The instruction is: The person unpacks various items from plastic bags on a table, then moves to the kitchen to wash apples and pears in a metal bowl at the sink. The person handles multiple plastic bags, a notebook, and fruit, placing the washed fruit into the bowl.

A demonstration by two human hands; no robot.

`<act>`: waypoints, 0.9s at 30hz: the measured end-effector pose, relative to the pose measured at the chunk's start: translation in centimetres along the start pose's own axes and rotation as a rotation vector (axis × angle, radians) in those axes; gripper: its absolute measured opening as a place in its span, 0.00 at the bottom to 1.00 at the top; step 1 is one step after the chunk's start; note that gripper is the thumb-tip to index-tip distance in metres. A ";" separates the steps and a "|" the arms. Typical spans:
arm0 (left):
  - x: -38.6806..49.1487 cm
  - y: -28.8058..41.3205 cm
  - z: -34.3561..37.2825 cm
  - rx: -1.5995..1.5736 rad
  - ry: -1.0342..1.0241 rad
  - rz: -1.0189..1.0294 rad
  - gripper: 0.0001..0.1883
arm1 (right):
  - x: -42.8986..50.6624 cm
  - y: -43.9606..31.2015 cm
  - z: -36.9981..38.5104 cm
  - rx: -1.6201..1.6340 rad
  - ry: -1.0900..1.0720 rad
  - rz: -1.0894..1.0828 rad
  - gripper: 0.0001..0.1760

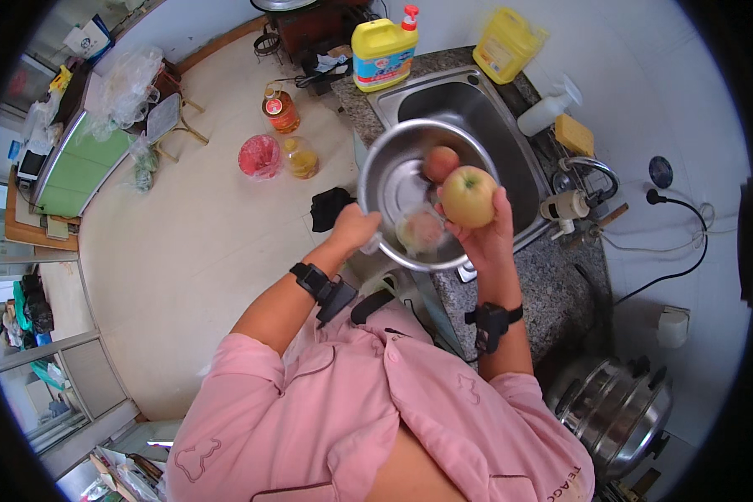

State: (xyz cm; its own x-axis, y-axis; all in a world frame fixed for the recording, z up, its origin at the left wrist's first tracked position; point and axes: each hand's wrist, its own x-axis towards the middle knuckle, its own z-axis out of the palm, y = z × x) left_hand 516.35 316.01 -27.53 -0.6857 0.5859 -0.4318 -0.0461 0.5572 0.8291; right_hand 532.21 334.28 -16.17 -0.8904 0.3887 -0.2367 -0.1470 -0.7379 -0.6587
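Note:
A stainless steel bowl (386, 147) rests over the near left part of the sink (508, 119). My right hand (486, 241) holds a yellow-green apple (469, 196) above the bowl's right side. Inside the bowl lie a red apple (440, 163) and a blurred, pale reddish fruit (421, 229), which seems to be in clear plastic. My left hand (353, 227) is closed at the bowl's left rim, with a bit of clear plastic showing below the fingers; whether it also grips the rim is not plain.
A yellow pump jug (384, 56) and a yellow jug (508, 47) stand behind the sink. A spray bottle (546, 114), a sponge (574, 135) and the faucet (593, 169) are at right. A steamer pot (621, 414) is at lower right. Oil bottles (280, 112) stand on the floor.

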 end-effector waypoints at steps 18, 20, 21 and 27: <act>7.0 -4.8 -6.3 -0.490 -0.365 -0.018 0.21 | 14.6 4.2 -0.3 -0.043 0.172 0.186 0.33; 6.7 -3.8 -7.3 -0.336 -0.398 0.008 0.23 | 15.4 3.5 -0.7 -0.047 0.131 0.186 0.32; 6.8 -3.2 -7.8 -0.265 -0.417 0.053 0.24 | 15.9 2.9 -0.8 -0.079 0.099 0.171 0.32; 7.5 -1.0 -9.8 -0.038 0.043 0.026 0.29 | 22.8 0.6 0.2 -1.110 0.055 -0.167 0.41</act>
State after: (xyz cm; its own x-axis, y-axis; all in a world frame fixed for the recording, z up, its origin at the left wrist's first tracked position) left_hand 504.15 314.09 -28.14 -0.7173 0.5737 -0.3954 -0.0552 0.5189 0.8531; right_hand 511.71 342.57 -21.81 -0.8711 0.4811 -0.0988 0.2265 0.2149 -0.9500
